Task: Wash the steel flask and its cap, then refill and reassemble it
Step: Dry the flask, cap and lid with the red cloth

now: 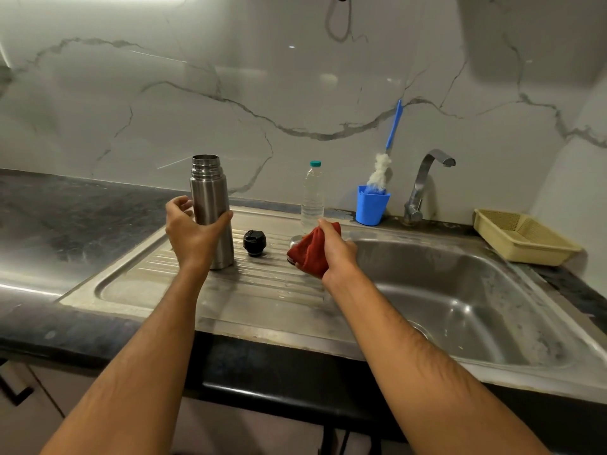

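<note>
The steel flask [211,198] stands upright and uncapped on the ribbed drainboard [262,287]. My left hand [190,233] is curled around its lower body from the left. Its black inner stopper [254,243] lies on the drainboard just right of the flask. My right hand [335,252] grips a bunched red cloth [308,249] near the basin's left edge. A bit of steel, perhaps the flask's outer cap [295,239], peeks out behind the cloth. A clear plastic water bottle [312,197] with a teal cap stands behind.
The steel sink basin [460,300] lies to the right, with a tap [423,185] at its back. A blue cup [371,205] holds a blue-handled bottle brush [382,169]. A yellow plastic basket [522,236] sits at the far right. Dark counter extends left.
</note>
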